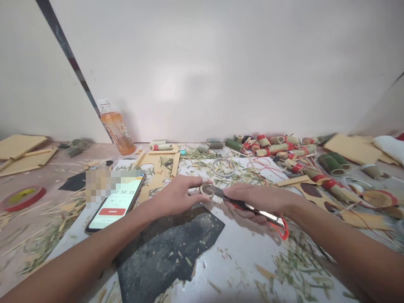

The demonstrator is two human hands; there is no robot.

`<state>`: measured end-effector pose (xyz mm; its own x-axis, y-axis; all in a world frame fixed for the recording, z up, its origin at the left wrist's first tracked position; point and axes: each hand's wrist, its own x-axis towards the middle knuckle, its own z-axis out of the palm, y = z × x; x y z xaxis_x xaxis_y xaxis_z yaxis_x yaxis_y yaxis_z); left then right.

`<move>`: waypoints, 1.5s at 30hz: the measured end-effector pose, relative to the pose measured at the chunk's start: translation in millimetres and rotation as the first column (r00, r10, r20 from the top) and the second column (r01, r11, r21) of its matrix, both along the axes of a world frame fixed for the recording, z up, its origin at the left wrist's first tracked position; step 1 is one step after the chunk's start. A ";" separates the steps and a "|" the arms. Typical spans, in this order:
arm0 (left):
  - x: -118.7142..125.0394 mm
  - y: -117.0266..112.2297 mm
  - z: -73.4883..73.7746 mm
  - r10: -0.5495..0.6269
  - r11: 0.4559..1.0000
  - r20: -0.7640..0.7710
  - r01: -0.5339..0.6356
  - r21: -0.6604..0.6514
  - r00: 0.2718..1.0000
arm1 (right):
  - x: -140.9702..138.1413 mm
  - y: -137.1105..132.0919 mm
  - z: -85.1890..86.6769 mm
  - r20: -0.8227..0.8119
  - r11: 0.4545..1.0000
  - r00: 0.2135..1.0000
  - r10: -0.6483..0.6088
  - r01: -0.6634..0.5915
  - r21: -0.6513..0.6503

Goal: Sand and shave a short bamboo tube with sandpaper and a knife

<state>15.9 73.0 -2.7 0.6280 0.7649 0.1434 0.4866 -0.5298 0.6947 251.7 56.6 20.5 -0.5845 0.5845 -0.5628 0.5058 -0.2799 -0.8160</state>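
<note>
Between the thumb and fingers of my left hand (179,194) is a short piece of bamboo tube (207,190), its round open end facing me. A light wrap covers one fingertip of that hand. My right hand (252,197) is closed around a knife (268,216) with a dark blade and a shiny handle, and a red cord loop (285,230) hangs from its back end. The blade's front end meets the rim of the bamboo tube; whether it is cutting in, I cannot tell. Below both hands lies a torn sheet of black sandpaper (170,248), dusted with chips.
A phone (116,206) with a running timer lies left of my hands. Behind it stands a bottle of orange drink (117,130). Several bamboo pieces with red bands (287,147) are heaped at the back right. A red tape roll (23,198) sits far left; shavings (303,269) are scattered around.
</note>
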 end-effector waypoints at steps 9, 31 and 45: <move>-0.2 -1.8 1.6 0.024 0.999 -0.006 -0.024 -0.041 1.000 | 8.0 -3.1 14.8 0.133 0.984 0.990 -0.054 0.030 0.177; -5.9 -2.4 4.8 -0.072 0.996 -0.026 0.071 -0.046 0.997 | 0.9 -7.3 17.9 0.329 0.892 0.944 -0.021 -0.131 0.433; -7.7 -1.4 2.7 -0.076 0.997 -0.081 0.074 -0.032 0.994 | -3.9 -11.2 21.3 0.403 0.850 0.913 -0.058 -0.167 0.500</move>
